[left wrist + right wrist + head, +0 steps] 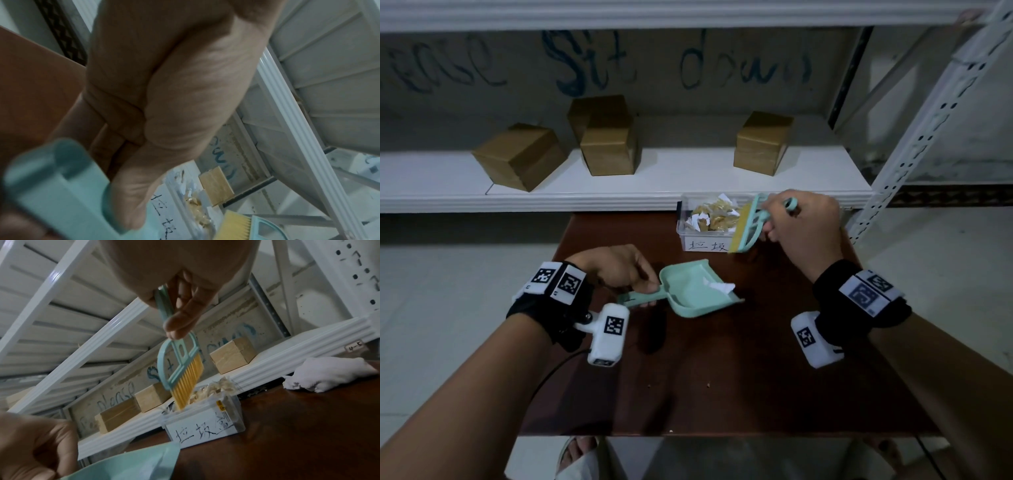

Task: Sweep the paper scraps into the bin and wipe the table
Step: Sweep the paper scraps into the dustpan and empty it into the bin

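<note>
My left hand [619, 270] grips the handle of a mint-green dustpan [693, 289] held just over the brown table [722, 377]; a white paper scrap [717, 286] lies in the pan. My right hand [803, 226] holds a small mint brush with yellow bristles [744, 228] at the right end of the clear plastic bin [705, 245], bristles pointing down at its rim. The bin [205, 428] holds white and yellowish paper scraps [717, 214] and carries a handwritten label. A white cloth [329, 374] lies on the table to the right of the bin.
A white metal shelf [619, 195] runs along the table's far edge, with several cardboard boxes [609, 150] on it. Its perforated upright [928, 130] stands at the right. A few tiny crumbs [709, 386] dot the table's near part. Pale floor surrounds the table.
</note>
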Motion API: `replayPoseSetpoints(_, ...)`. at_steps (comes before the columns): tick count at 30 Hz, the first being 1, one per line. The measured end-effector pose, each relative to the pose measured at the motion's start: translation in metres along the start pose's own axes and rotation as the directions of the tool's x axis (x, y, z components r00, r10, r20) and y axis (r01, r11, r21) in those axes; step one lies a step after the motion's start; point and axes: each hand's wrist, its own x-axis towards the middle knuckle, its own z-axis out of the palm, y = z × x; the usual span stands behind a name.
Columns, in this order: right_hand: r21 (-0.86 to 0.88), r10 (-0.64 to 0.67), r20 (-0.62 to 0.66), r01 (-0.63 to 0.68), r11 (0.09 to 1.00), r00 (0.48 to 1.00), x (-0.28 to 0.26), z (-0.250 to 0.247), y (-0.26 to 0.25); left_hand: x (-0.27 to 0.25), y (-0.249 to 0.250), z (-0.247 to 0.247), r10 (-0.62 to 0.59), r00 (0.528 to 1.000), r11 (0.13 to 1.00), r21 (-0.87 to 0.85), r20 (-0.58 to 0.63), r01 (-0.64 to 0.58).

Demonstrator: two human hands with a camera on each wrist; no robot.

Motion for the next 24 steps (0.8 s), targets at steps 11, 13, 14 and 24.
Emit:
replayPoseSetpoints(11, 0.384, 0.111, -0.165, -0.039, 0.922, 0.980, 0.007, -0.002, -0.013, -0.002, 0.015, -0.007, 0.032, 0.964, 0.970, -0.223, -0.264, -0.093)
replayPoseSetpoints(13, 0.375, 0.118, -0.172, -0.046, 0.926, 0.978, 0.007, -0.002, -0.013, -0.002, 0.017, -0.008, 0.035, 0.955, 0.970, -0.218, -0.294, -0.103)
replayPoseSetpoints(14, 0.374, 0.123, -0.175, -0.049, 0.926, 0.977, 0.007, -0.001, -0.012, -0.002, 0.018, -0.009, 0.041, 0.947, 0.973, -0.205, -0.318, -0.110)
replayPoseSetpoints(24, 0.450, 0.086, 0.046, -0.098, 0.888, 0.995, 0.002, 0.005, -0.014, -0.001, 0.025, -0.009, 0.106, 0.836, 0.978, -0.096, -0.538, -0.186)
